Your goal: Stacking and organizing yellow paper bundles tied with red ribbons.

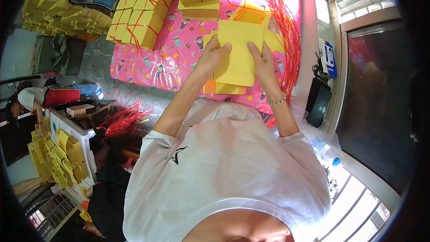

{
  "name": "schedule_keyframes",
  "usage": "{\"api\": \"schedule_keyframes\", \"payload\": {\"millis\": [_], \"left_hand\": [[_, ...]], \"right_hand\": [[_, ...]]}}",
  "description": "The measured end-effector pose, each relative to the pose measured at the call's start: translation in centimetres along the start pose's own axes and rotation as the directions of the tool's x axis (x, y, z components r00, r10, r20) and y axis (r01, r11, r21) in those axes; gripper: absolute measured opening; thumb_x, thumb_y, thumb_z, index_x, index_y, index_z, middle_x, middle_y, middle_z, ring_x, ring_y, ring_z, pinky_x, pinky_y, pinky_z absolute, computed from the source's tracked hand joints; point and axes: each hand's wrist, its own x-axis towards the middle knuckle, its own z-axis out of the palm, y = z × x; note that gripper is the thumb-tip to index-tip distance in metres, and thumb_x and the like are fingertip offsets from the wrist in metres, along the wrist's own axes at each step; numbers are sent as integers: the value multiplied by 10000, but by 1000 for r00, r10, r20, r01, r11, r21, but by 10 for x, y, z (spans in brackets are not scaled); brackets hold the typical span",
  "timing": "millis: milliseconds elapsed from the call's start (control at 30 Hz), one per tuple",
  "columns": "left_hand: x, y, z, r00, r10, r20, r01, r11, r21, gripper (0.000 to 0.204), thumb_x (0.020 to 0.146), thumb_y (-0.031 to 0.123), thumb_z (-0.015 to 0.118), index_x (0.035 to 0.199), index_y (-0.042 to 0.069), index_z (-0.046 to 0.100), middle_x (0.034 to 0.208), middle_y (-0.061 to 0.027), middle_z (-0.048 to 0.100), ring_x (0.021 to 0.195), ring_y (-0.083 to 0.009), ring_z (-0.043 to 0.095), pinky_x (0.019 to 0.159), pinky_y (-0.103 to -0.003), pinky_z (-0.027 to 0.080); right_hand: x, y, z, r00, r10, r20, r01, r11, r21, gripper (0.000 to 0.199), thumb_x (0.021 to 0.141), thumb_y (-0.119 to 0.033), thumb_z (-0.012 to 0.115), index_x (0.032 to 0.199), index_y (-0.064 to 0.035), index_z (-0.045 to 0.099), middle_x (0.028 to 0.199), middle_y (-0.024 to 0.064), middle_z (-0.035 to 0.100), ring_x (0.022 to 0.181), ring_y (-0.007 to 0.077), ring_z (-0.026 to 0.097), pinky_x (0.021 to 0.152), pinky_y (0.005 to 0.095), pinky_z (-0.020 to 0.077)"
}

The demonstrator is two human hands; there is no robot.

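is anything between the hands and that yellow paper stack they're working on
Nothing visible is. The left hand and the right hand already grip the yellow paper stack by its side edges, fingers directly on the sheets, above the pink patterned table cover.

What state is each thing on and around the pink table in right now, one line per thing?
Left hand: gripping the yellow paper stack.
Right hand: gripping the same stack.
Yellow paper stack: loose, held above the table.
Tied yellow bundles: bound crosswise with red string, piled together.
Red strings: loose, draped over the table edge.
Pink patterned tablecloth: spread flat.
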Motion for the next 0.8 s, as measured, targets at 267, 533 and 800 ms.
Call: {"api": "schedule_keyframes", "payload": {"millis": [267,533,800], "left_hand": [[20,-17,-13,991,-125,45,129,986,-110,284,927,99,498,1185,-20,501,1115,-98,597,999,-172,585,858,-300,466],[23,-15,-12,975,-215,57,221,962,-162,301,928,105,500,1199,-25,489,1135,-104,593,1011,-180,584,869,-311,465],[16,-32,-5,994,94,-55,-90,993,72,262,914,100,496,1148,-10,458,992,-76,592,869,-128,570,733,-277,464]], "right_hand": [[3,3,0,994,102,-37,-99,992,77,320,961,-210,484,1194,8,497,1073,72,604,933,108,576,793,257,480],[5,13,-2,987,149,-58,-138,978,159,349,965,-215,482,1241,-1,485,1162,62,583,1016,109,555,854,256,459],[2,15,2,994,-4,-106,11,998,68,319,968,-210,473,1208,-1,502,1090,53,596,950,95,553,807,248,457]]}}
